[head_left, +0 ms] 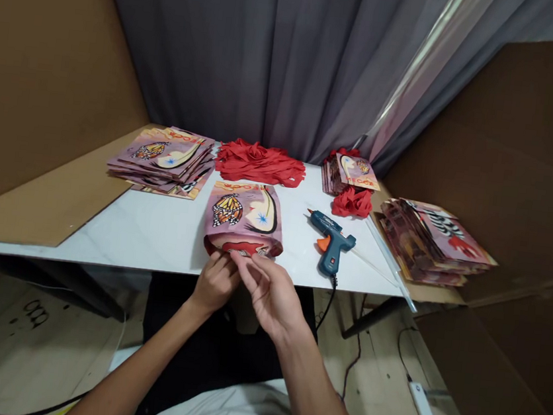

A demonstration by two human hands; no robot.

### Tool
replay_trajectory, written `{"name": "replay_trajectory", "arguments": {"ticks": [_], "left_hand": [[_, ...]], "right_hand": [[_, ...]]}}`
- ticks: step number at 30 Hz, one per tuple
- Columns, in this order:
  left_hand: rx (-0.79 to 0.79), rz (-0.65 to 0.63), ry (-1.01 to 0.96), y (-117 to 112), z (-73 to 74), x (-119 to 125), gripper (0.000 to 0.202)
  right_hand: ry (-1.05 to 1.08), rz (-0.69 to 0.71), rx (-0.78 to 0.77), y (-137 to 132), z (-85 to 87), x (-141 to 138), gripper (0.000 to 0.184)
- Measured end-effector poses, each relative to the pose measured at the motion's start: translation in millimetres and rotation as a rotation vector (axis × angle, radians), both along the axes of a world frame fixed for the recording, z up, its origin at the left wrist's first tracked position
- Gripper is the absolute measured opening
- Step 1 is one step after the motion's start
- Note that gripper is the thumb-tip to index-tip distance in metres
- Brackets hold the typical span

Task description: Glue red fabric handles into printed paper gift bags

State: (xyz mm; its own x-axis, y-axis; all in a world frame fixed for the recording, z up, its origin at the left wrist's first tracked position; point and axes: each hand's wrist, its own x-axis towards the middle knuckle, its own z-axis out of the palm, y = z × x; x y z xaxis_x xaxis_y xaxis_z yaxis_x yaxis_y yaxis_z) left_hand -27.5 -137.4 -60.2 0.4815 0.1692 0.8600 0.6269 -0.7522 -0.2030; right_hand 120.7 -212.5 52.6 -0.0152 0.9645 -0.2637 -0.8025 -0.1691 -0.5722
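A printed sheet (246, 214) with a butterfly, a pale face shape and a blue star lies at the front of the white table. Its near edge is curled up, showing red and striped print. My left hand (217, 282) is closed on that near edge, fingers bent around it. Beside it, my right hand (274, 294) pinches the same edge with thumb and fingertips, close to the left fingers. Whether something small sits between the fingertips is hidden. To the right, a dark teal glue gun (333, 240) with an orange trigger lies on its side, apart from both hands.
Stacked printed pieces stand at left (162, 161), back right (358, 172) and far right (445, 237). Red ribbon (261, 164) lies behind the sheet, with a smaller red bundle (351, 203) at right. Cardboard walls flank the white table (153, 240); the gun's cord drops over its front edge.
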Motion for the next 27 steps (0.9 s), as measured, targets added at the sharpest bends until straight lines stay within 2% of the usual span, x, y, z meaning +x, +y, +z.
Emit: {"name": "replay_trajectory", "arguments": {"ticks": [3,8,12,16,19,22,24,27], "left_hand": [[-0.057,-0.053,-0.041,1,-5.1,-3,0.022],[-0.124,-0.116,-0.056,-1,-14.4,-13,0.024],[-0.167,-0.104,0.017,-8,-20.9,-19,0.029],[-0.408,-0.001,0.116,-22,-23.8,-13,0.042],[-0.569,0.127,0.177,-32,-20.1,0,0.056],[-0.633,0.213,0.209,-36,-12.7,14,0.064],[-0.651,0.213,0.169,-38,-5.8,18,0.056],[-0.618,0.109,-0.011,-42,8.7,10,0.037]], "right_hand": [[0.091,0.02,-0.023,-4,6.8,0,0.019],[0.174,0.057,-0.009,-7,21.8,1,0.018],[0.237,0.071,0.045,-4,39.8,5,0.021],[0.218,0.032,0.113,7,47.6,14,0.019],[0.107,0.029,0.109,21,35.0,19,0.016],[-0.112,0.002,0.107,29,7.1,22,0.027],[-0.352,0.004,0.117,26,-15.7,25,0.036],[-0.791,-0.09,0.146,11,-46.6,34,0.029]]}}
